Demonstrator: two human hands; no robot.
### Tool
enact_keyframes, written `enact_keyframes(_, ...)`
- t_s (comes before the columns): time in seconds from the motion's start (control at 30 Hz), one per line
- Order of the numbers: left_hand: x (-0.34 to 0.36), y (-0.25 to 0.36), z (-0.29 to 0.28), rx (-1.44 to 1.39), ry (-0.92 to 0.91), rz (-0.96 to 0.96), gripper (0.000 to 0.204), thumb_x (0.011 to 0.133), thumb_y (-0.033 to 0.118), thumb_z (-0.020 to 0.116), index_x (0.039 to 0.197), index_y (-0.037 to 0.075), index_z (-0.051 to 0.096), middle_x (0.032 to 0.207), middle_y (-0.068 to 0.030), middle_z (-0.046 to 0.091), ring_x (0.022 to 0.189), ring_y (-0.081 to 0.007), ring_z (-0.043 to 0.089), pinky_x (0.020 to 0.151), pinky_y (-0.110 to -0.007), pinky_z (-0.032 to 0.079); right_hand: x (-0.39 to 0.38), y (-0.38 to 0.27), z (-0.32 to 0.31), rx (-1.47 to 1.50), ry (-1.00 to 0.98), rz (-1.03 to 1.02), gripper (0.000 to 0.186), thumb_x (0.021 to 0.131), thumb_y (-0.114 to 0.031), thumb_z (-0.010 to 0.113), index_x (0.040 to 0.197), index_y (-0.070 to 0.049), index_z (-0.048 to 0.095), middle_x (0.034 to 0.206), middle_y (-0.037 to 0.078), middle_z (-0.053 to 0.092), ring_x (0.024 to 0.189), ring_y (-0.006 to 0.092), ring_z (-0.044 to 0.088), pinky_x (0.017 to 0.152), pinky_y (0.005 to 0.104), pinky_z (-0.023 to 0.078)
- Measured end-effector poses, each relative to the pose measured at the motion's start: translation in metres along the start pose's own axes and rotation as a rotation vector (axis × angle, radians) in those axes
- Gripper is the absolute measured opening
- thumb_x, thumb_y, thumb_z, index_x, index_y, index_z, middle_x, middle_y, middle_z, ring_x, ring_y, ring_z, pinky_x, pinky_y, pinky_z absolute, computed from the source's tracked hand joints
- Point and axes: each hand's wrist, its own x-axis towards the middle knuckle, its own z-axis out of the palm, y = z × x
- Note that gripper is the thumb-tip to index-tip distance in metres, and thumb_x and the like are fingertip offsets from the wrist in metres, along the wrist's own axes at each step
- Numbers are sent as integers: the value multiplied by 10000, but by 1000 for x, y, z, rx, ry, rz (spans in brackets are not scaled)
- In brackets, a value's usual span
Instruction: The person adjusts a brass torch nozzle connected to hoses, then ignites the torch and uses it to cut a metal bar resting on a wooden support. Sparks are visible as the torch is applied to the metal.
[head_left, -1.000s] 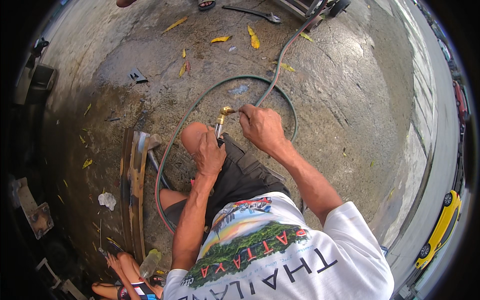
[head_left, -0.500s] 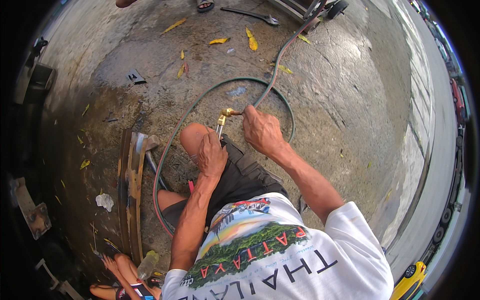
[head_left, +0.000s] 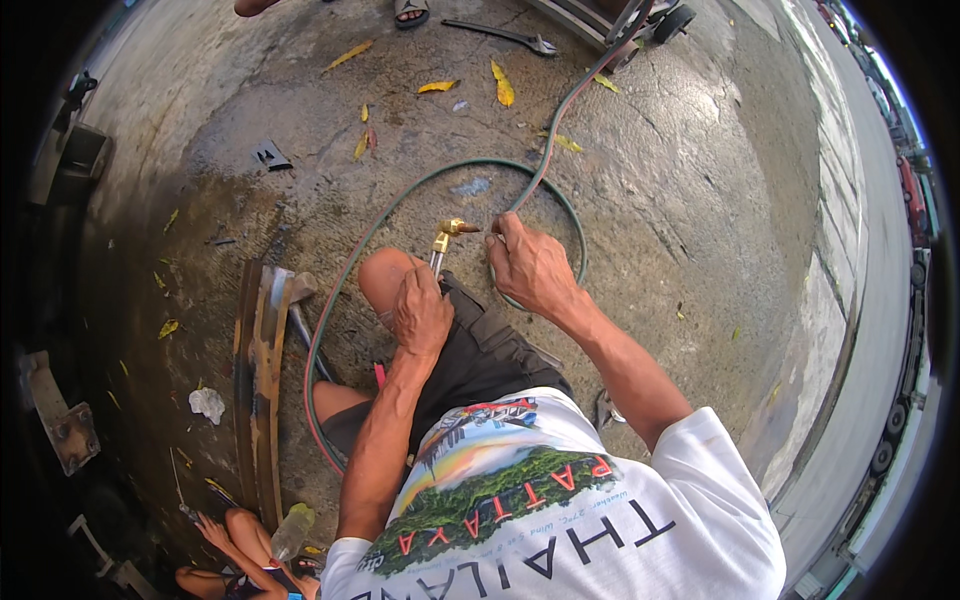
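My left hand (head_left: 421, 313) is closed around the tubes of a brass-headed cutting torch (head_left: 442, 240), held above my bent knee. The torch's angled head points its copper-coloured tip to the right. Just beyond that tip is my right hand (head_left: 535, 265), fingers pinched together, with a small gap between it and the tip. Whatever the pinch holds is too small to make out. A twin red and green hose (head_left: 420, 180) loops on the ground around both hands.
Left of my knee lie rusty steel bars (head_left: 262, 370) and a hammer (head_left: 302, 300). One adjustable wrench (head_left: 510, 36) is by a wheeled cart (head_left: 655, 25); another wrench (head_left: 606, 408) lies near my right side. Another person's hand (head_left: 215, 532) and a plastic bottle (head_left: 293, 530) show lower left.
My right hand has drawn slightly right and away from the torch tip, which now shows free of the fingers. My left hand still holds the torch in nearly the same place.
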Motion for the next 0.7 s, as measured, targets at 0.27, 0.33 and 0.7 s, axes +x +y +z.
enact_keyframes(0.27, -1, 3, -1, -18, 21, 12, 552, 759, 35, 819, 1213, -78, 525, 1062, -269, 578, 1023, -464, 617, 843, -519, 517, 0, 3, 8, -5, 67, -47, 96, 967, -109, 589, 980, -23, 548, 806, 203, 643, 722, 419, 654, 622, 499, 503)
enact_keyframes(0.33, -1, 5, -3, -27, 23, 18, 537, 754, 29, 815, 1198, -70, 529, 1060, -265, 578, 1018, -459, 618, 840, -515, 516, 1, 4, 10, 34, 84, -59, 98, 961, -105, 585, 968, -22, 534, 788, 208, 625, 712, 423, 643, 618, 506, 490)
enact_keyframes(0.7, -2, 6, -4, -29, -3, 29, 416, 748, 21, 799, 1077, -22, 547, 1030, -232, 581, 989, -442, 616, 827, -504, 506, 1, 10, 15, 73, 72, -65, 97, 925, -80, 578, 958, -18, 510, 743, 216, 592, 688, 445, 620, 606, 525, 468)
